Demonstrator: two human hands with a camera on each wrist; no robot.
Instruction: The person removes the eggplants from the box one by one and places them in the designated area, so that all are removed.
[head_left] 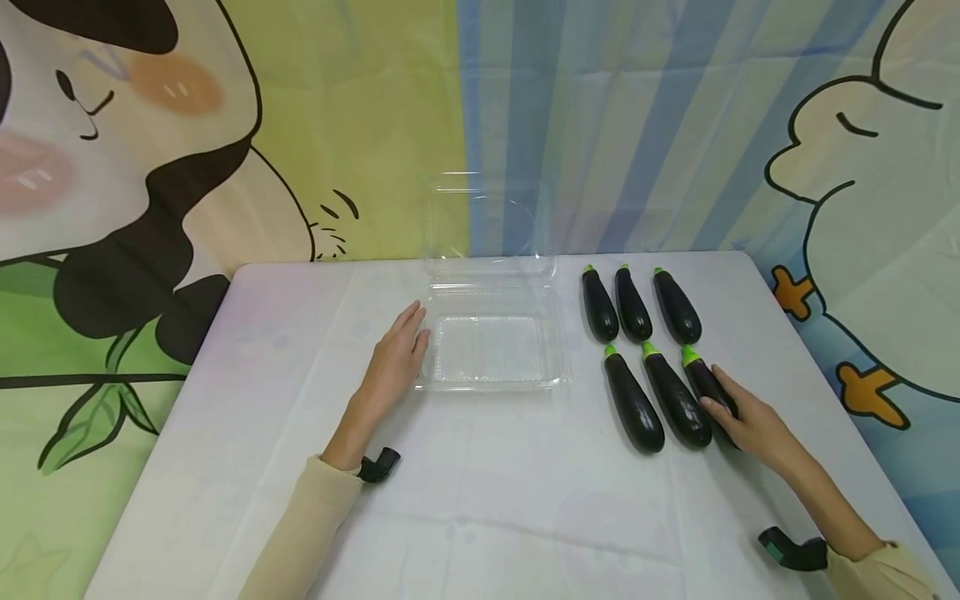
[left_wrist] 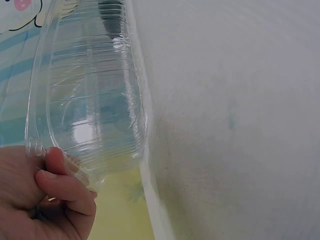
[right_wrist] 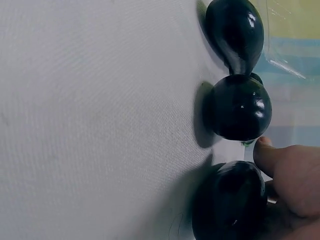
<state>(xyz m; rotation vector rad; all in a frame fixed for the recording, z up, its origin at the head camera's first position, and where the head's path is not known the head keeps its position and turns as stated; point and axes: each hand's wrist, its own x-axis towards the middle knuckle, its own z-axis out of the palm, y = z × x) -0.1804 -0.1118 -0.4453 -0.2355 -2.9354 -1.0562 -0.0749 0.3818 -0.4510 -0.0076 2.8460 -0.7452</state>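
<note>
A clear plastic clamshell box (head_left: 491,385) stands on the table with its lid (head_left: 487,179) raised at the back. At its left side is my left hand (head_left: 393,354); in the left wrist view the fingers (left_wrist: 67,192) curl at the box's corner and hold its rim. Several glossy dark eggplants with green stem ends lie in two rows to the right of the box. My right hand (head_left: 753,425) grips the right-hand eggplant (head_left: 705,383) of the near row, thumb on its left side. Beside it lies the middle near eggplant (head_left: 677,400).
The left near eggplant (head_left: 635,404) and the far row, with its right-hand eggplant (head_left: 677,307), lie close together. A white cloth covers the table (head_left: 487,483). A printed curtain (head_left: 600,125) hangs right behind the back edge.
</note>
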